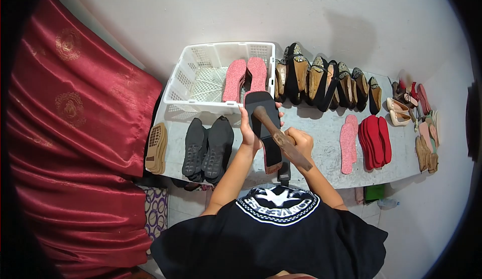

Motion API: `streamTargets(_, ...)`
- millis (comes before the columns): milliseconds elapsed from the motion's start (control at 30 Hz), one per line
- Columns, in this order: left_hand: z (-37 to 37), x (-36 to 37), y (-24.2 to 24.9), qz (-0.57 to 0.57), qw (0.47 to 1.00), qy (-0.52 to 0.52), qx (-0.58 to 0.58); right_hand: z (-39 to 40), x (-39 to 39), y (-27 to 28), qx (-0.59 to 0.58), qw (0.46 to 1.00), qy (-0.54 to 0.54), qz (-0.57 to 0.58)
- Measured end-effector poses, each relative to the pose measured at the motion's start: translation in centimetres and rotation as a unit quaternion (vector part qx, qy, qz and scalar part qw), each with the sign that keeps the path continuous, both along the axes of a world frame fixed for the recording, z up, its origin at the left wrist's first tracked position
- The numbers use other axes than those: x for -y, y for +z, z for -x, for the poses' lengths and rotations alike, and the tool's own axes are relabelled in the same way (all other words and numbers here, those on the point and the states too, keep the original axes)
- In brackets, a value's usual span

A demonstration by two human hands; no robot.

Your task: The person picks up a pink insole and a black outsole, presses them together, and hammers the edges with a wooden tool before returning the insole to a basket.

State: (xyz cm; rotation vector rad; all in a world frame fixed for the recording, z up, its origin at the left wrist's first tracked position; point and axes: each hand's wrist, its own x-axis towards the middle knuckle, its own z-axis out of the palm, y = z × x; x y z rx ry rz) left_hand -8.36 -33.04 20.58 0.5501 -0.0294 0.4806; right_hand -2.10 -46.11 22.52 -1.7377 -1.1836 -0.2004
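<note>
My left hand (252,132) is wrapped round the edges of a shoe sole (271,148), its long black face turned up and pink edging showing at both ends. It holds the sole upright-slanted over the front of the table. My right hand (300,141) is closed on the handle of a worn brown hammer (268,122), which lies diagonally across the sole in this view. The rounded end of the hammer overlaps the sole's upper half. Behind the sole, a stack of pink speckled insoles (234,81) leans in a white plastic basket (193,100).
Black soles (217,146) and tan soles (156,148) stand stacked on the left of the grey table (311,128). Pink insoles (348,143) and red insoles (374,141) lie right. A row of black shoes (317,80) lines the wall. A red curtain (85,128) hangs left.
</note>
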Motion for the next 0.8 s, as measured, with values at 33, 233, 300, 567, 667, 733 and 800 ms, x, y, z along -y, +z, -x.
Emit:
streamTargets(33,0.0,0.1,0.2,-0.017,1.0,0.005,-0.005,0.0,-0.3,0.0,-0.027,1.0,-0.003,0.002)
streamTargets(233,0.4,0.9,0.3,-0.021,0.998,0.043,-0.03,-0.5,-1.2,0.3,-0.061,0.997,-0.016,-0.041)
streamTargets(300,0.4,0.8,-0.1,-0.023,0.998,0.055,-0.035,-0.4,-1.0,0.6,-0.107,0.993,-0.011,-0.045)
streamTargets(567,0.5,-0.5,1.0,-0.059,0.995,0.075,-0.015,0.7,1.4,-0.1,-0.176,0.984,0.032,-0.014)
streamTargets(667,0.7,-0.3,1.6,-0.116,0.991,0.074,-0.005,1.8,1.5,-0.6,-0.243,0.97,0.025,-0.017)
streamTargets(733,1.0,-0.2,1.4,-0.035,0.998,0.047,0.009,1.0,1.4,-2.5,-0.383,0.922,0.049,-0.012)
streamTargets(800,1.5,-0.5,0.6,-0.036,0.999,0.033,0.016,0.5,1.4,-1.2,-0.542,0.836,0.081,-0.012)
